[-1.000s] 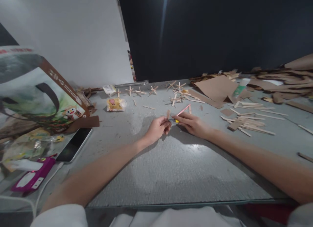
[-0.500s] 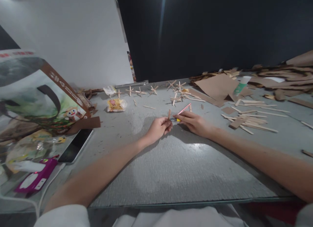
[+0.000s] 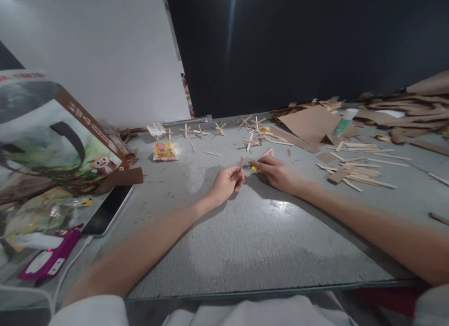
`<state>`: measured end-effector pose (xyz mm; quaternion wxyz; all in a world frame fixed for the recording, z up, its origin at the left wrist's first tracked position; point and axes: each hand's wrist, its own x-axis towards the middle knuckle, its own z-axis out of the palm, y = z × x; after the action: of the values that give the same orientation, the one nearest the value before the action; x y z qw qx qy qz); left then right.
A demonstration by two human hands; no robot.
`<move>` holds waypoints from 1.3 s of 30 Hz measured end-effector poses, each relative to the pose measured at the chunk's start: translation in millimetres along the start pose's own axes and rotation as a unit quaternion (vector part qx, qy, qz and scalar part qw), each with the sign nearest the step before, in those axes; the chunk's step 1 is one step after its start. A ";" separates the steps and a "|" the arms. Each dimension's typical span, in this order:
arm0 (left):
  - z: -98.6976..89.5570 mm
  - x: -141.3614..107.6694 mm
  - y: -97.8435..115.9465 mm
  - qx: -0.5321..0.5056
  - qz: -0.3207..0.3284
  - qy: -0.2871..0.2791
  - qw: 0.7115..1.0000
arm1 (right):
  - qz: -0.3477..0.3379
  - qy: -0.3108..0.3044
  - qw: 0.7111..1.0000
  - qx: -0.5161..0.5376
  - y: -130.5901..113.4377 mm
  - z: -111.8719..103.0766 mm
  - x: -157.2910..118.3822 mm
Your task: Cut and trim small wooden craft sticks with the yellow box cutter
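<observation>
My left hand [image 3: 226, 183] pinches a short, narrow brown strip [image 3: 242, 163], which stands up between thumb and fingers; whether it is wood or cardboard I cannot tell. My right hand [image 3: 280, 174] is closed around a utility knife [image 3: 268, 153] with a pinkish patterned handle and a yellow part near the blade. Its blade points left, at the strip; whether the two touch is too small to tell. Beyond the hands lie several star-shaped pieces made of crossed sticks [image 3: 249, 141].
Loose wooden sticks [image 3: 372, 176], a brown cardboard sheet [image 3: 308, 122] and a glue stick [image 3: 345, 122] lie at the right. At the left are a phone [image 3: 108, 210], a purple device [image 3: 52, 256] with a white cable, a printed bag [image 3: 45, 129] and a small yellow packet [image 3: 166, 151].
The knife blade has shifted slightly up along the strip in my left hand, with my right hand's fingers lying further over the knife. My left hand stays nearly in place.
</observation>
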<state>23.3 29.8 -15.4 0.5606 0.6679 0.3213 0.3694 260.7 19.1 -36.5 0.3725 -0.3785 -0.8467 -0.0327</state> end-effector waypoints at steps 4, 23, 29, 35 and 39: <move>0.7 2.5 -1.6 -0.014 -0.012 0.037 0.999 | 0.060 0.066 0.996 -0.011 0.8 -0.4 -0.3; -2.9 4.4 -6.6 -0.009 -0.008 0.051 0.999 | 0.073 0.048 0.994 -0.067 -15.4 -3.7 1.4; 0.3 4.0 -4.8 -0.017 -0.025 0.061 0.998 | 0.067 0.057 0.995 -0.035 -15.8 -3.1 -4.5; -1.6 0.0 -5.1 -0.035 -0.015 0.056 0.998 | 0.073 0.020 0.996 -0.042 -18.8 -7.5 -7.4; -6.9 2.1 -8.4 -0.048 -0.017 0.056 0.997 | 0.061 0.009 0.997 -0.049 -17.3 -1.0 -5.3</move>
<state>18.3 36.5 -22.8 0.5790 0.6129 0.3460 0.4116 252.1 3.2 -35.4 0.3619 -0.4469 -0.8162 -0.0551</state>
